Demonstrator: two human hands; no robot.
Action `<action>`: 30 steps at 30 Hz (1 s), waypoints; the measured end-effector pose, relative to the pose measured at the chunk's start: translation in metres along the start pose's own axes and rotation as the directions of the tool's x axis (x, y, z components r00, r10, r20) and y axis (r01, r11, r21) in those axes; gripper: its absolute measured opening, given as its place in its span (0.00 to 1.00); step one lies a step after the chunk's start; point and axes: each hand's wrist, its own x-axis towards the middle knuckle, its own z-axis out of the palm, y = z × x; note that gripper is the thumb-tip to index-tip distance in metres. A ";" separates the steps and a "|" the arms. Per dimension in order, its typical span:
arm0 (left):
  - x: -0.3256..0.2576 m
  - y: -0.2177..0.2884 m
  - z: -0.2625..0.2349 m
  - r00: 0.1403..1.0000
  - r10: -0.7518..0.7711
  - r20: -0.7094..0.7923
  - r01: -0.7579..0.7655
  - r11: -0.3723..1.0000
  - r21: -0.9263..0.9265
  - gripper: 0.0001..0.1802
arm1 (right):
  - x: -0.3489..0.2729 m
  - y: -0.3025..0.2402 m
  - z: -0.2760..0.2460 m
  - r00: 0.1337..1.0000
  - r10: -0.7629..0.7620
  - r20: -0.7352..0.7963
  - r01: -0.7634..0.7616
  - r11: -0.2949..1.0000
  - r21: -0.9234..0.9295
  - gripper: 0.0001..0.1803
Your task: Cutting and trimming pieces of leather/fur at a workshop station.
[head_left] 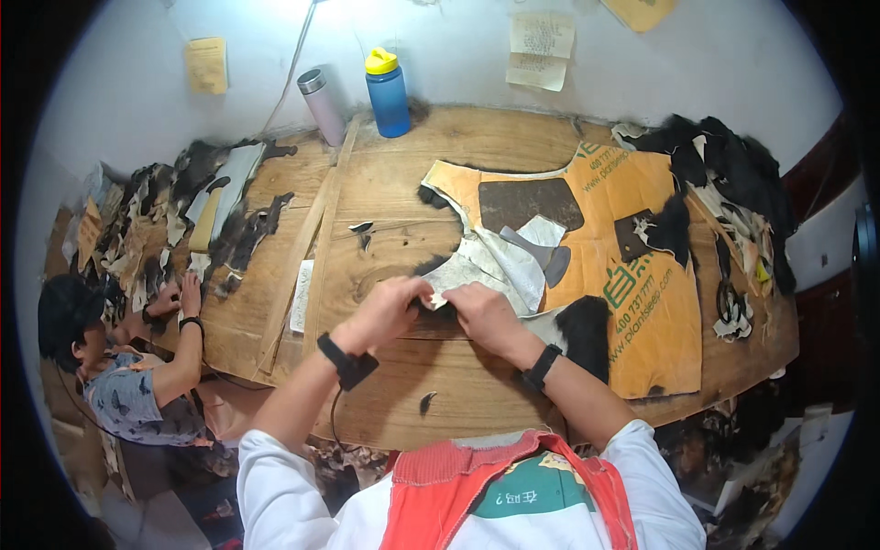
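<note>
My left hand (394,312) and my right hand (486,319) meet near the middle of the wooden table (385,376). Fingers of both pinch the lower-left corner of a fur piece (472,270), its pale skin side up and dark hair showing along the edge. This piece lies against a large orange-yellow pattern sheet (642,353) with green print. On the sheet rest a dark brown rectangular patch (530,203), grey and whitish scraps (543,246) and a tuft of black fur (672,229). More black fur (585,337) lies just right of my right wrist.
Long wooden strips (321,215) lie left of my hands. A blue bottle with a yellow lid (388,103) and a pink flask (321,108) stand by the wall. Fur scraps (151,229) cover the left side; black fur (733,174) is heaped right. Another person (137,385) works at left.
</note>
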 end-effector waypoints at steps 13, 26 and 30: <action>0.104 -0.050 -0.014 0.905 -0.270 0.330 0.420 0.439 -0.794 0.19 | 0.023 0.045 -0.017 0.658 0.691 0.298 -0.468 0.066 0.881 0.11; 0.092 -0.043 -0.021 0.903 -0.243 0.355 0.417 0.294 -0.860 0.19 | 0.017 0.046 -0.015 0.645 0.715 0.268 -0.518 0.152 0.842 0.13; 0.060 -0.033 -0.024 0.973 -0.172 0.155 0.226 0.557 -0.799 0.17 | 0.021 0.009 -0.033 0.799 0.535 0.275 -0.519 0.383 0.764 0.16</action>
